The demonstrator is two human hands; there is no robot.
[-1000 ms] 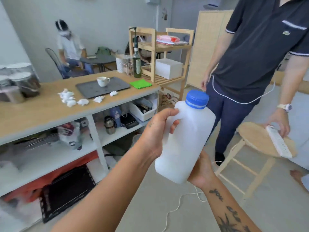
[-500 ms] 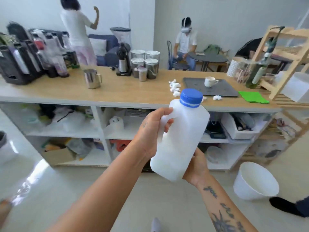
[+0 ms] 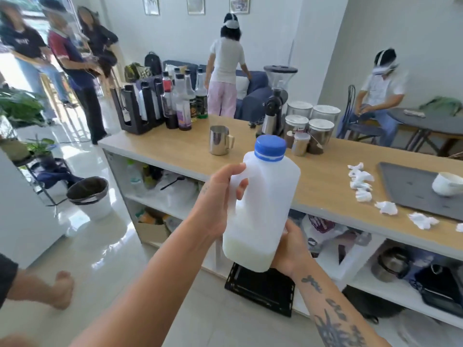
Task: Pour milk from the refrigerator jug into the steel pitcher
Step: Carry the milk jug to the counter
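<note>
Long wooden bench (image 3: 313, 181) across the middle of the room, white open shelves crammed with clutter below it. Dark grey tray (image 3: 413, 194) flat on the bench at the right. White bin (image 3: 90, 196) with a dark liner on the floor at the left, off the bench's end. Black coffee grinder (image 3: 276, 101) upright at the far edge, a cluster of lidded jars (image 3: 310, 126) just right of it and a row of syrup bottles (image 3: 183, 101) well to its left.

White plastic milk jug (image 3: 263, 209) in mid-air on the near side of the bench, close to upright with a slight lean, a low band of milk across its bottom. Left grip (image 3: 218, 204) clamped on the jug's handle, fingers curled through the opening. Right grip (image 3: 290, 249) cupped under the jug's lower right corner, fingers wrapped against its base.

Steel pitcher (image 3: 220, 140) upright on the bench beyond the jug and a little left, handle to the right, well apart from both grips. White cup (image 3: 447, 184) on the tray. Crumpled white tissues (image 3: 360, 181) scattered on the wood along the tray's left and near edges. Blue cap (image 3: 270, 147) on the jug's neck.
</note>
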